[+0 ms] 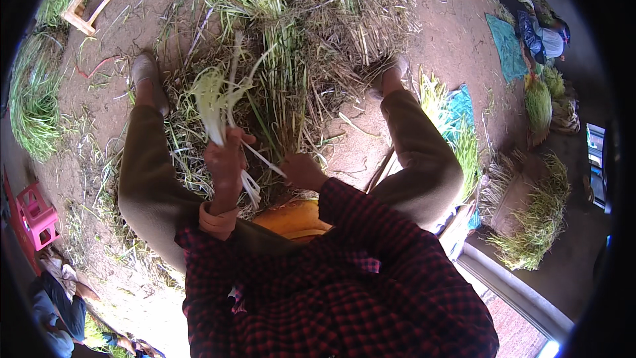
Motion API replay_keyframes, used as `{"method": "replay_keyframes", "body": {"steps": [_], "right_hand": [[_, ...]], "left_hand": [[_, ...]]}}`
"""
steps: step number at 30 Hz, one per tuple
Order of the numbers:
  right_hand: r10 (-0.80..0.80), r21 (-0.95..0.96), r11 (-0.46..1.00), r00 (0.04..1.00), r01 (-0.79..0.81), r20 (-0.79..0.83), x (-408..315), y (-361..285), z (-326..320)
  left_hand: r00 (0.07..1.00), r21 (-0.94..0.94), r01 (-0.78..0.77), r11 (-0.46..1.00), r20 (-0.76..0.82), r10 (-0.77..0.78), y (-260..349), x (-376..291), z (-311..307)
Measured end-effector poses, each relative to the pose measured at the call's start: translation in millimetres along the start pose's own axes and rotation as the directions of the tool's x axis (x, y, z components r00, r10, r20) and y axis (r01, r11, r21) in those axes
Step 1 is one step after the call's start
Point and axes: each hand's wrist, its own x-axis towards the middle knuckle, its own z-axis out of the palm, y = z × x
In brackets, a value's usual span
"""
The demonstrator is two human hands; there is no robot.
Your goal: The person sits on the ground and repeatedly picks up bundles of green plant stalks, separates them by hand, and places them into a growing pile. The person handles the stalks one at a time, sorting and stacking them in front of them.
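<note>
My left hand is closed round a small bunch of pale green leafy stalks, whose leaves fan upward and whose white ends stick out below the fist. To its right, my right hand has its fingers closed at the lower end of a single white stalk that slants down from the bunch. Beyond both hands, between my feet, lies a heap of long green stalks mixed with dry brown leaves. The fingertips of my right hand are partly hidden.
An orange seat is under me. A wooden stool lies at the upper left, and a pink plastic stool stands at the left. Green bundles line the left edge. A person is at the lower left, another person at the upper right.
</note>
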Motion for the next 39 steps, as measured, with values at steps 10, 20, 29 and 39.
{"method": "replay_keyframes", "body": {"steps": [10, 20, 29, 39], "right_hand": [[0.291, -0.452, 0.750, 0.854, -0.483, -0.430, -14, 194, -42], [0.122, -0.111, 0.956, 0.714, -0.271, -0.690, -3, 113, -94], [-0.103, 0.617, 0.784, 0.994, 0.067, 0.023, -4, -56, -56], [-0.073, 0.614, 0.787, 0.997, 0.060, -0.003, 5, -66, -64]], "left_hand": [[0.972, -0.199, -0.209, 0.958, -0.149, 0.181, 54, 20, -37], [0.995, -0.171, 0.034, 0.985, -0.083, -0.048, 30, 17, -23], [0.982, -0.157, 0.184, 0.970, -0.020, -0.189, 11, 13, -15], [0.932, 0.057, 0.346, 0.936, 0.095, -0.350, -2, 4, -8]]}}
